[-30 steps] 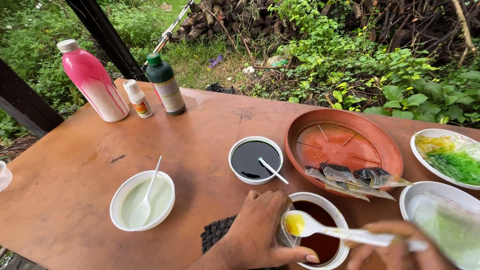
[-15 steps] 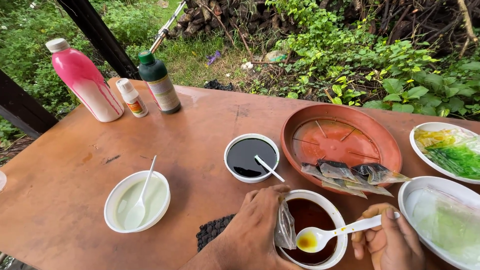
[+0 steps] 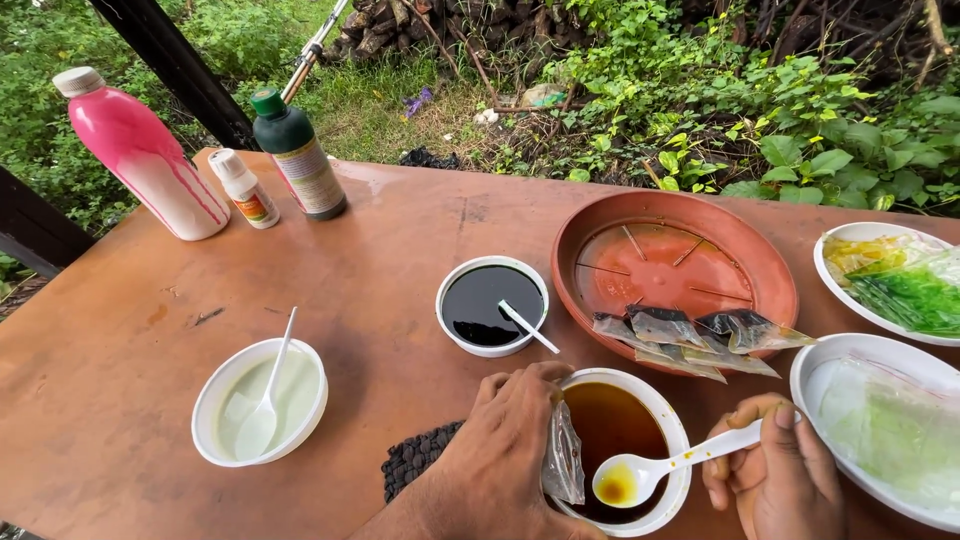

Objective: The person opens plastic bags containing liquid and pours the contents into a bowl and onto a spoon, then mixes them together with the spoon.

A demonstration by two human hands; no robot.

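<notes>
Spoon [image 3: 660,468], white plastic with a little amber liquid in its bowl, sits over the white bowl [image 3: 672,440] of brown liquid near the tabletop's [image 3: 400,260] front edge. I see my right hand [image 3: 775,480] closed around its handle, while my left hand [image 3: 500,450] pinches a small clear plastic bag [image 3: 563,458] against the bowl's rim. Just behind stands a bowl of dark liquid [image 3: 490,305].

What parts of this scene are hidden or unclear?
Head view:
- Small plastic bag: its mouth is hidden behind the left hand.
- Right hand: cut off by the bottom edge.
- Dark woven mat: mostly hidden under the left hand.
- Bottle labels: too small.
</notes>
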